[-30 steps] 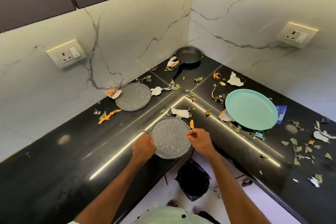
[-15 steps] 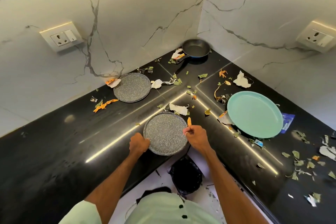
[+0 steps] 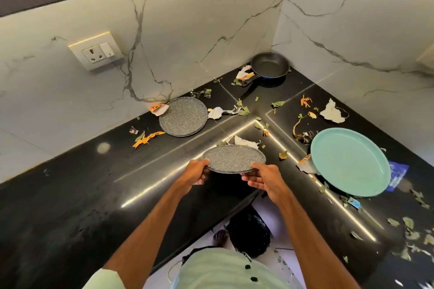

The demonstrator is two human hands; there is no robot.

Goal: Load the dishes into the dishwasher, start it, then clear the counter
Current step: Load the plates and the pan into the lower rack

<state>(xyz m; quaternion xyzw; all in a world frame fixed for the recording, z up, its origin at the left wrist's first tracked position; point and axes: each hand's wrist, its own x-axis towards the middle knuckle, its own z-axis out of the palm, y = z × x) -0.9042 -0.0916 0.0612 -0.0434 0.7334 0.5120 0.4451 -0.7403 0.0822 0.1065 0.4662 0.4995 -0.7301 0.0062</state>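
Gripped speckled grey plate at centre frame by both sides: left rim with left hand, fingers curled under, right rim with right hand, thumb on top, fingers loosely spread beneath. Held it above black surface near the inner corner, well apart from second speckled plate by the wall at upper middle, teal plate at right and dark frying pan in the far corner. Noted paper and leaf scraps strewn over the surface, wall socket at upper left, black bin bag on the floor at lower centre.
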